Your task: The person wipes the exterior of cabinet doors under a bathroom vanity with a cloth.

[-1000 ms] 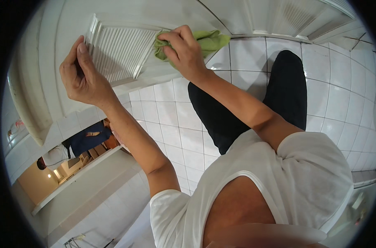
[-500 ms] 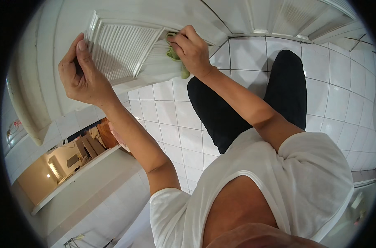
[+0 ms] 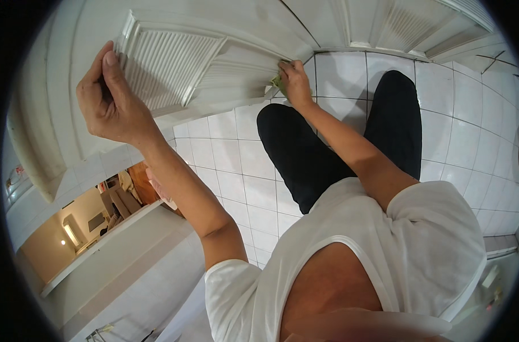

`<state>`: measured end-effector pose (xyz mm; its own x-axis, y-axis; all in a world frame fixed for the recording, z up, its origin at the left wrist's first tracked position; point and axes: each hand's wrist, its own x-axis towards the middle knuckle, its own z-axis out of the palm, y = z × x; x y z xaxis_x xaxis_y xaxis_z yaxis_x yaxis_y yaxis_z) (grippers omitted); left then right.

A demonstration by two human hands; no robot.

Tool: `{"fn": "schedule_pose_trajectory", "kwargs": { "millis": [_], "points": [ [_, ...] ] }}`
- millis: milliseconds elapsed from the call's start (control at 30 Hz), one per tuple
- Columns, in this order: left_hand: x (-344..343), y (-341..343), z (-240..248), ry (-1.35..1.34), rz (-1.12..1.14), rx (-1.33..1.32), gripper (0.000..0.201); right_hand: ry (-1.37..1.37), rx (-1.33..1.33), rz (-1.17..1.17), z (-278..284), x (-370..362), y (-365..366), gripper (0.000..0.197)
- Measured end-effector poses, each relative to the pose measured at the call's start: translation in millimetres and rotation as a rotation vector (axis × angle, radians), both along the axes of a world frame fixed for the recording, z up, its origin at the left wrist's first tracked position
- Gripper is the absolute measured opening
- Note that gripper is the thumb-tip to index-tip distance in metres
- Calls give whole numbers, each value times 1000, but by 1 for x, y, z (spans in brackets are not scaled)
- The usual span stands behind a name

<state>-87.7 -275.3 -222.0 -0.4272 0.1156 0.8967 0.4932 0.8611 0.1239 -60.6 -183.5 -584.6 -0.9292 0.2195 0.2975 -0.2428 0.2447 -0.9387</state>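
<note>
The left hand (image 3: 108, 102) is closed on the outer edge of a white louvred door (image 3: 174, 68), thumb up along the slats and fingers curled behind the rim, steadying the panel. The right hand (image 3: 295, 80) is clamped on a small green cloth (image 3: 279, 85) — only a sliver of it shows under the fingers — and presses it against the lower corner of the door's slatted panel, right where the door meets the white tiled floor (image 3: 339, 74). The two hands are well apart, one at each side of the louvre. Both forearms reach out from the white T-shirt (image 3: 385, 256), the left bent at the elbow and lifted, the right nearly straight and stretched low over the black trousers (image 3: 311, 154). Judging from this stance, the risk is that the door swings under the pressure of the wiping hand if the left grip loosens — and the cloth, bunched so small, could snag between slats or slip out. The tiles may also be slippery underfoot for someone leaning forward like this.
</note>
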Motion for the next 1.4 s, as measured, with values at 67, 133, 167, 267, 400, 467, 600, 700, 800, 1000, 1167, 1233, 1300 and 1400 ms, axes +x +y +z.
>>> {"fn": "schedule_pose_trajectory", "kwargs": {
  "millis": [67, 133, 167, 267, 400, 467, 600, 700, 800, 1000, 1167, 1233, 1300, 1400],
  "points": [
    [-3, 4, 0, 1, 13, 2, 8, -7, 1, 17, -2, 2, -2, 28],
    [-8, 9, 2, 28, -2, -55, 7, -76, 113, -16, -30, 1, -3, 35],
    [-5, 2, 2, 28, 20, -61, 7, -118, 304, 49, -26, 9, 3, 42],
    [-2, -7, -2, -19, -30, -27, 7, -208, 207, 142, -20, 7, 9, 47],
    [-7, -11, 0, 9, -58, -60, 6, -198, 97, 66, -29, 1, 13, 57],
    [-3, -14, 1, 20, -21, -122, 8, -219, 99, 75, -25, 7, 12, 53],
    [-5, -13, 4, 32, -17, -200, 7, -302, 62, 55, -24, -6, 4, 51],
    [-2, -8, 3, 23, -145, -70, 8, -369, -52, 177, -35, -15, 16, 50],
    [6, -9, 7, -13, 32, -318, 13, -356, 94, 398, -35, -30, 40, 49],
    [-19, 18, -26, 39, -168, 442, 5, -63, 208, 221, -39, -15, 28, 48],
    [9, 10, 7, 24, -28, -34, 5, -175, 440, 609, -52, -40, 75, 55],
    [5, 15, 4, -28, -57, -19, 5, -136, 506, 737, -64, -50, 104, 55],
    [14, 9, 5, -61, -90, 2, 6, -209, 276, 701, -43, -40, 111, 53],
    [34, 3, 5, -135, -188, 94, 9, -504, -290, 744, 13, -27, 132, 48]
  ]
}}
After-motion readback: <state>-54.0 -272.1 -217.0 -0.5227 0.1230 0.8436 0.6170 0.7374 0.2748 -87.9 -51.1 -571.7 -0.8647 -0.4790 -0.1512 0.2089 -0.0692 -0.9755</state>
